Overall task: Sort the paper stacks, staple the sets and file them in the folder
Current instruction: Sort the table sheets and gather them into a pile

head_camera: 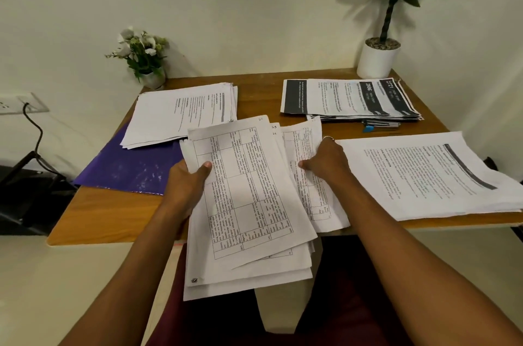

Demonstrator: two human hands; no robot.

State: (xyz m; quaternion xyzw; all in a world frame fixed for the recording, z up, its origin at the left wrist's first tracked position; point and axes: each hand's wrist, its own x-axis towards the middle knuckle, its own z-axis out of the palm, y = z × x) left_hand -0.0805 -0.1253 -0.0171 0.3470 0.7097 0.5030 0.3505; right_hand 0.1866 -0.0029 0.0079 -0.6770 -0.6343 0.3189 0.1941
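Fanned table sheets (249,190) between the hands, left hand (186,184) gripping their left edge, right hand (325,161) pinching the rightmost page (304,141)

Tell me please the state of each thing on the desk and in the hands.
left hand: grips the fanned table sheets, held over the desk's near edge.
right hand: grips a second bundle of table sheets.
purple folder: closed, flat, partly under the far-left stack.
far-left stack: flat, loosely squared.
banner-printed stack: flat, fanned.
near-right text stack: flat, loosely squared.
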